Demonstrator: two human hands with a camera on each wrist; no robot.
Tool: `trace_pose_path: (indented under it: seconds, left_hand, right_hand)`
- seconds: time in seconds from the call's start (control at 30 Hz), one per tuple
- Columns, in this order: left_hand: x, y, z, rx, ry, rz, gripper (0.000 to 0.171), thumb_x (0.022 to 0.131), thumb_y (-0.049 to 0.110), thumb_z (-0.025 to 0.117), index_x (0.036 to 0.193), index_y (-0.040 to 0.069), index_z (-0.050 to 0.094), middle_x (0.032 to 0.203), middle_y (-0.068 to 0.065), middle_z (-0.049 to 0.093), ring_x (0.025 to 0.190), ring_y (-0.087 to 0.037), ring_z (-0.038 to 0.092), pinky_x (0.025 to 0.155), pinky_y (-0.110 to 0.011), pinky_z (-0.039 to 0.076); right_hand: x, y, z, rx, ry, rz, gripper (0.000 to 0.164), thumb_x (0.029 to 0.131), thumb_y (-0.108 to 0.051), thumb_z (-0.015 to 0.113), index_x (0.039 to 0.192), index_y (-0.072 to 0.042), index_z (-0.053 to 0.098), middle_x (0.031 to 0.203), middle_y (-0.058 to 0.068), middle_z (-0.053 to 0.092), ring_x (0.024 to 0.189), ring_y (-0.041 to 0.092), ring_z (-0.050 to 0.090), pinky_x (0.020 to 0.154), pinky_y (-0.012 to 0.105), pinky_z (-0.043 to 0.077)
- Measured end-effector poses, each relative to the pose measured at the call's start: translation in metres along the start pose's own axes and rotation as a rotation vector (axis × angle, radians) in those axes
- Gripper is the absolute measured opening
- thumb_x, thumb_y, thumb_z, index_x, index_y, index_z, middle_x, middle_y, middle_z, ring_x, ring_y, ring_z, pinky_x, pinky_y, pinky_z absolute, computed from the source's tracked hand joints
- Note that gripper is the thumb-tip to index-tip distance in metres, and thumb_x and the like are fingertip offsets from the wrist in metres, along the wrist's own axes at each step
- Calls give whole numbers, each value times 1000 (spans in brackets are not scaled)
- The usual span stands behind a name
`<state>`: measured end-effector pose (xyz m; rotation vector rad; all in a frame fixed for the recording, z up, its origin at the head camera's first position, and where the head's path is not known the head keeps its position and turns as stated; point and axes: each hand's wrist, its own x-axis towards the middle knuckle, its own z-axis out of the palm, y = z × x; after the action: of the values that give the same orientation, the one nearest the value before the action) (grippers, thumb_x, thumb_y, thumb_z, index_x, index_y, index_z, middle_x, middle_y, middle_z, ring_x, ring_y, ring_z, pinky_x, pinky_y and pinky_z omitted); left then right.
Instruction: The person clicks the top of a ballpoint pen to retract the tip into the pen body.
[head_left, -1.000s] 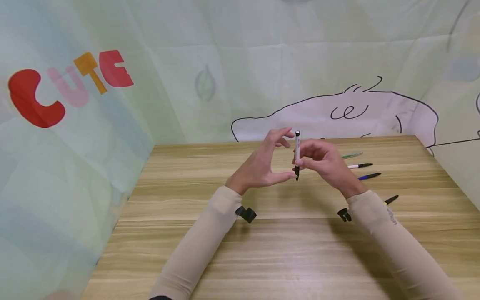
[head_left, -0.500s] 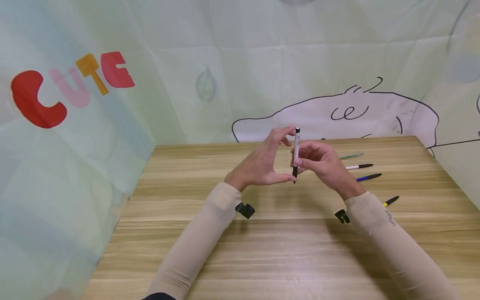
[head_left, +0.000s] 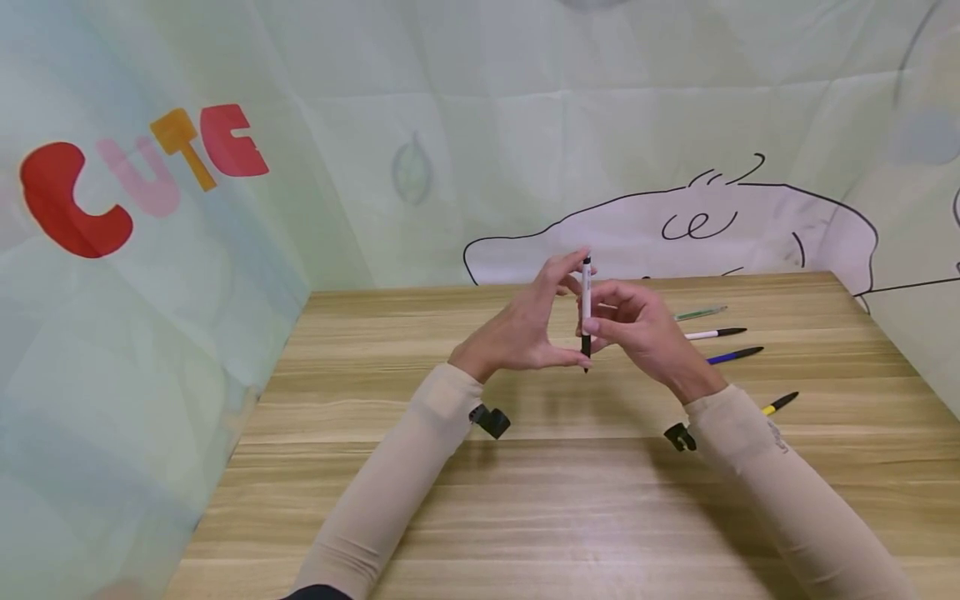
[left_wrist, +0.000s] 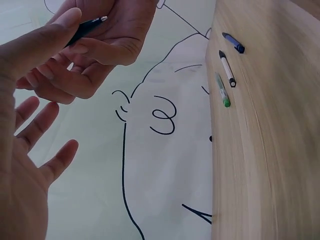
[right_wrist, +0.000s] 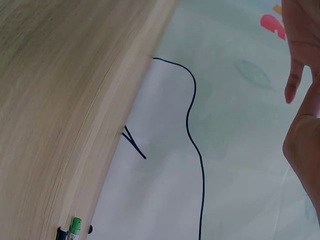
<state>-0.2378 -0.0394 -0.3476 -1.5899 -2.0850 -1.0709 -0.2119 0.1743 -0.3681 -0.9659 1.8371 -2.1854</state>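
A white ballpoint pen with a black grip and black top [head_left: 587,292] stands nearly upright above the table. My right hand [head_left: 645,329] pinches its lower barrel between thumb and fingers. Around it my left hand [head_left: 517,329] makes a wide C, the index fingertip by the pen's top and the thumb by its tip. In the left wrist view the dark pen end [left_wrist: 86,31] pokes out past the left thumb; whether the thumb touches it I cannot tell. The right wrist view has only parts of hands at its right edge, and the pen cannot be made out there.
On the wooden table [head_left: 570,517], to the right, lie a green pen [head_left: 703,313], a white-and-black pen [head_left: 718,333], a blue-and-black pen [head_left: 738,355] and a yellow-and-black pen [head_left: 782,403], the last partly behind the right sleeve. A printed cloth [head_left: 480,150] hangs behind.
The right hand has shifted slightly left, bringing the pen into the gap between the left thumb and index finger. The left index fingertip has risen a little to the pen's top.
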Motion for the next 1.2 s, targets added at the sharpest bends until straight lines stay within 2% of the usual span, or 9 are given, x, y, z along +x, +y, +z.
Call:
trace_pose_path:
  seconds: [0.1,0.2,0.5,0.73,0.87,1.0,1.2]
  left_hand:
    - [-1,-1,1,-86,-3,-52,129,66,21,98,158,6,8,150,-18,36,123,-23,50,107,-42,47]
    - [-4,-2,2,-154,-2,-107,132,65,16,98,159,11,6,151,-16,37,127,-23,47,107,-44,46]
    - [-7,-2,7,-340,-1,-190,130,67,4,94,160,18,3,154,-16,33,131,-25,45,113,-38,38]
    - [-8,1,6,-383,3,-280,125,71,0,91,159,17,4,154,-10,27,133,-25,41,113,-48,39]
    - [-2,12,-4,-391,15,-261,126,70,-5,89,160,9,2,155,-17,28,133,-33,40,114,-54,37]
    - [2,20,-9,-400,-10,-240,119,72,-4,88,158,5,6,158,-18,27,134,-36,38,114,-51,37]
    - [-5,4,3,-496,0,-287,123,71,-6,88,160,20,7,159,-9,27,140,-29,37,115,-46,37]
  right_hand:
    - [0,-2,2,19,34,39,24,94,7,65,112,-9,70,95,4,68,83,16,68,66,36,63]
    - [0,-4,5,42,63,83,26,94,7,65,112,-10,70,97,3,68,85,16,68,67,40,63]
    - [0,-8,11,142,120,187,23,94,6,66,112,-8,69,98,0,68,86,15,65,68,39,63]
    - [2,-13,10,157,160,246,20,95,2,66,110,-10,70,97,-1,68,87,14,63,72,38,63]
    - [5,-14,11,155,143,249,22,95,3,67,111,-11,72,97,0,68,87,15,63,72,39,63]
    - [4,-11,13,174,142,253,23,94,5,66,110,-12,73,94,0,67,85,15,63,70,37,63]
    - [2,-7,15,207,149,258,16,94,-3,71,109,-10,73,90,-1,68,84,13,65,68,33,61]
